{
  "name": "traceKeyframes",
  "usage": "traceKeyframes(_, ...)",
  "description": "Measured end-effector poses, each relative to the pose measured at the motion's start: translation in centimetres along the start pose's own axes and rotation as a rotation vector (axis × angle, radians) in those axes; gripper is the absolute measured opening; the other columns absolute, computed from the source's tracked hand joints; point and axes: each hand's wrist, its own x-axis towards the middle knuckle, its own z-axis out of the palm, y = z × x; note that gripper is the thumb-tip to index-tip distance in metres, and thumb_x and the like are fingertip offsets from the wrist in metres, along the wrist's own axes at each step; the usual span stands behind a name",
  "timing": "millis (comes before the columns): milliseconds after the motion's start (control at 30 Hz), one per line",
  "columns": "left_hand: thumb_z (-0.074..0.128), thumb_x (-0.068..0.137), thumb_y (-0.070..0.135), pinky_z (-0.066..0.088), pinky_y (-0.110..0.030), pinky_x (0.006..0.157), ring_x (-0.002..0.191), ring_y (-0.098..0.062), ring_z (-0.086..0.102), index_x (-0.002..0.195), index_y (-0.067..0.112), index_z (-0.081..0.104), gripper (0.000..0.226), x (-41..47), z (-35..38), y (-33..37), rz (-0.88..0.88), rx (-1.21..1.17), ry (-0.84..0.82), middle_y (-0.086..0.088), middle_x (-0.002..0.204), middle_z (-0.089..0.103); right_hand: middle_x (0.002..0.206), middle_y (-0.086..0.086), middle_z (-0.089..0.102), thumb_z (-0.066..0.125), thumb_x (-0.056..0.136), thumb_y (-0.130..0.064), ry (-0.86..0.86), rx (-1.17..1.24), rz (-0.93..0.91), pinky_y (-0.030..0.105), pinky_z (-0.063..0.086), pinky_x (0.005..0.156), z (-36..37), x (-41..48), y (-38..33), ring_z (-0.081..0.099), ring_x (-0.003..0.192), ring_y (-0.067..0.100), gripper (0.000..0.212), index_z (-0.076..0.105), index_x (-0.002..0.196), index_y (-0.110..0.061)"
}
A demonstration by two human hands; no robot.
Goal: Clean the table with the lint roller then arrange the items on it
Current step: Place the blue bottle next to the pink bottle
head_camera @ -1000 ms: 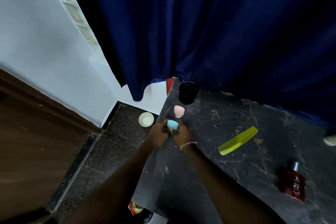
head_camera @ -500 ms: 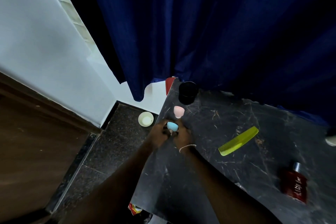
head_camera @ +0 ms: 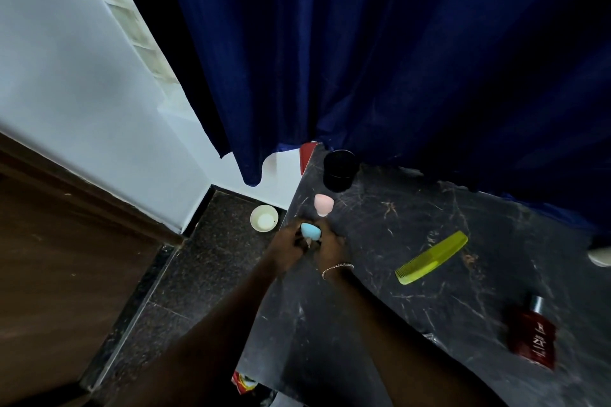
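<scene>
Both of my hands meet at the left edge of the black marble table (head_camera: 380,324). My left hand (head_camera: 286,249) and my right hand (head_camera: 330,246) together hold a small blue egg-shaped sponge (head_camera: 310,230) between their fingertips. A pink sponge (head_camera: 323,204) stands just behind it, and a black round jar (head_camera: 340,170) stands at the table's far left corner. A yellow-green comb (head_camera: 431,257) lies flat mid-table. A dark red perfume bottle (head_camera: 534,335) lies at the right. No lint roller is in view.
A dark blue curtain (head_camera: 396,59) hangs along the table's far edge. A white bowl (head_camera: 264,218) sits on the dark floor left of the table. A white object (head_camera: 600,256) shows at the right edge. A red thing (head_camera: 305,155) sits behind the corner.
The hands stay together on the blue sponge at the same spot near the table's left edge. Nothing else on the table has moved.
</scene>
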Motion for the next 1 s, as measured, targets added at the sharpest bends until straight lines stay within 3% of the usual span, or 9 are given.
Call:
traceKeyframes(133,0.068,0.091,0.001,0.047,-0.004,0.089,0.105,-0.006,0.064,0.128,0.009,0.061,0.039,-0.1,0.0,0.0,-0.003,-0.034,0.001,0.005,0.112,0.068,0.116,0.009,0.069,0.063,0.087,-0.030,0.011,-0.015,-0.007,0.034,0.048,0.089,0.0,0.1,0.1,0.064,0.109,0.032,0.042,0.051,0.127,-0.032)
traceKeyframes(300,0.069,0.090,-0.001,0.048,-0.035,0.111,0.122,-0.020,0.063,0.143,0.004,0.049,0.057,-0.3,0.1,0.2,-0.037,-0.064,-0.005,-0.010,0.134,0.064,0.116,0.008,0.069,0.062,0.086,-0.027,-0.033,-0.064,0.004,0.036,0.050,0.088,-0.3,0.3,0.1,0.064,0.109,0.033,0.046,0.048,0.130,-0.031)
traceKeyframes(500,0.068,0.088,-0.002,0.039,-0.025,0.113,0.135,-0.024,0.054,0.151,0.005,0.041,0.069,-1.4,-0.5,0.3,-0.016,0.025,0.022,-0.011,0.146,0.056,0.121,0.008,0.068,0.067,0.083,-0.017,-0.056,0.057,-0.007,0.040,0.052,0.095,-0.8,-0.5,0.4,0.064,0.112,0.030,0.060,0.044,0.138,-0.025)
traceKeyframes(567,0.069,0.088,0.004,0.041,-0.029,0.114,0.134,-0.023,0.054,0.150,0.010,0.042,0.068,-2.2,-0.7,0.3,-0.012,0.033,0.062,-0.008,0.145,0.055,0.122,0.009,0.067,0.066,0.082,-0.015,-0.038,0.064,-0.014,0.040,0.050,0.097,-1.2,-1.3,0.9,0.062,0.115,0.031,0.065,0.040,0.141,-0.025)
traceKeyframes(733,0.071,0.089,0.024,0.044,-0.044,0.115,0.135,-0.019,0.049,0.151,0.020,0.037,0.070,-5.0,-0.1,-0.3,-0.004,0.059,0.152,0.000,0.146,0.048,0.148,0.012,0.046,0.068,0.084,-0.027,0.036,0.001,-0.045,0.038,0.040,0.110,-2.4,-3.8,2.4,0.046,0.135,0.033,0.076,0.030,0.149,-0.025)
traceKeyframes(933,0.062,0.093,0.045,0.039,-0.035,0.117,0.144,-0.017,0.040,0.160,0.032,0.016,0.082,-9.2,2.4,-1.0,0.088,0.144,0.259,0.004,0.162,0.026,0.151,0.011,0.042,0.066,0.087,-0.039,0.139,-0.067,-0.162,0.039,0.040,0.112,-4.2,-7.2,5.6,0.043,0.138,0.028,0.074,0.032,0.149,-0.018)
traceKeyframes(1000,0.058,0.095,0.051,0.039,-0.038,0.119,0.149,-0.016,0.035,0.160,0.032,0.014,0.081,-10.4,3.5,-0.9,0.112,0.176,0.266,0.005,0.164,0.024,0.151,0.009,0.043,0.064,0.088,-0.041,0.165,-0.097,-0.194,0.041,0.041,0.111,-5.0,-8.5,6.6,0.044,0.137,0.027,0.073,0.033,0.149,-0.017)
